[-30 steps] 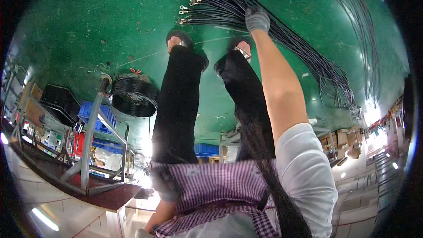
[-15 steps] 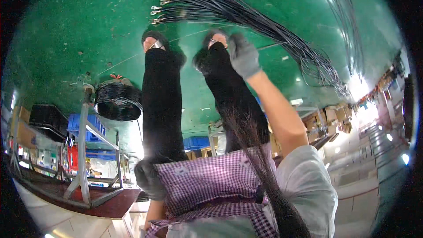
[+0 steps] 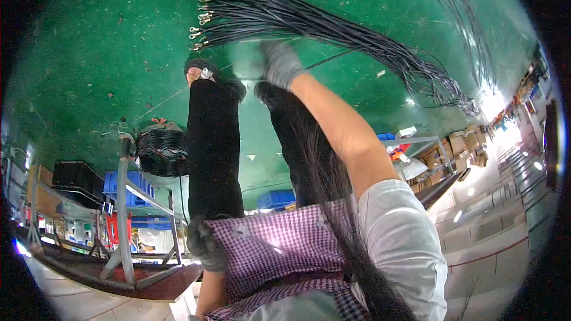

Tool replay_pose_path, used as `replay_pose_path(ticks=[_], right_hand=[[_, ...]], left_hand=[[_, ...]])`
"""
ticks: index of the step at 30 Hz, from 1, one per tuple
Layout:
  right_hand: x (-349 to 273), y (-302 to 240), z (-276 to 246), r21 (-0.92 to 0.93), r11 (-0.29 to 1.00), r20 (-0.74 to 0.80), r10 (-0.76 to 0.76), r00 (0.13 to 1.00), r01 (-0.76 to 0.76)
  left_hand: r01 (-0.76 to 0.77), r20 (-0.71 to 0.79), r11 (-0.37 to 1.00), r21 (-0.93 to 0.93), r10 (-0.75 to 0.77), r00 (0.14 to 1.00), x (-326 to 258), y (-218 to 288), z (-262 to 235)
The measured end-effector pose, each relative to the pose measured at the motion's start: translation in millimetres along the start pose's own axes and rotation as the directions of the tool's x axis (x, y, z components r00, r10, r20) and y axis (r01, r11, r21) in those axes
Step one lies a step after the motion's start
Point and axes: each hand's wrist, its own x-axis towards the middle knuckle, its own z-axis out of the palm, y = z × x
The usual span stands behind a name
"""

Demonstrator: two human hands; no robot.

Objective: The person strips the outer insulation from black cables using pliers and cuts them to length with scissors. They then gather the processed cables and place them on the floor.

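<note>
My right hand [image 3: 281,64], in a grey glove, reaches forward over the green floor, above and between my feet. It is blurred, with its fingers closed on a thin black cable [image 3: 329,59], which trails right to the bundle of black cables [image 3: 357,34]. Metal ring terminals [image 3: 204,19] tip the bundle's left ends. Beside the left edge of my checked apron [image 3: 279,238], my left hand [image 3: 206,245], in a dark glove, is curled closed. What lies in its fingers is hidden. A thin black line hangs from the cable coil [image 3: 160,148] down toward that hand.
A metal-legged stand [image 3: 123,214] is at my left, near the coil. Behind it are a black crate [image 3: 77,181] and a blue crate [image 3: 128,189]. Another cable bundle [image 3: 464,24] lies far right. Cardboard boxes [image 3: 464,148] stand at the right.
My right hand has swung left and slightly forward, drawing the cable across in front of my feet. My left hand stays by the apron. The whole view has shifted a little.
</note>
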Motion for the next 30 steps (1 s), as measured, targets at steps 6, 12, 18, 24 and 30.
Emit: replay_pose_path(ticks=[6,12,18,24,30], right_hand=[[74.0,93.4,-19.0,0.078,0.894,-0.228,0.447,0.865,-0.442],[95.8,136.0,-16.3,-0.072,0.981,0.122,0.186,0.975,-0.178],[-35.4,99.2,-38.6,0.192,0.98,0.186,0.019,0.982,-0.056],[-178.3,79.3,-143.0,0.191,0.969,-0.234,0.203,0.951,-0.159],[-122.1,4.9,-172.6,0.224,0.972,-0.742,0.121,0.659,0.074]], left_hand=[[-0.182,-0.113,0.956,0.23,0.212,0.971,0.0,-8.0,10.5],[-0.209,-0.11,0.943,0.258,0.244,0.964,0.2,-33.3,11.2],[-0.188,-0.111,0.969,0.162,0.207,0.972,-17.0,-47.5,15.0],[-0.235,-0.055,0.971,-0.035,0.233,0.971,-15.4,-4.3,30.3],[-0.268,-0.019,0.958,-0.106,0.268,0.963,-5.2,13.7,35.0]])
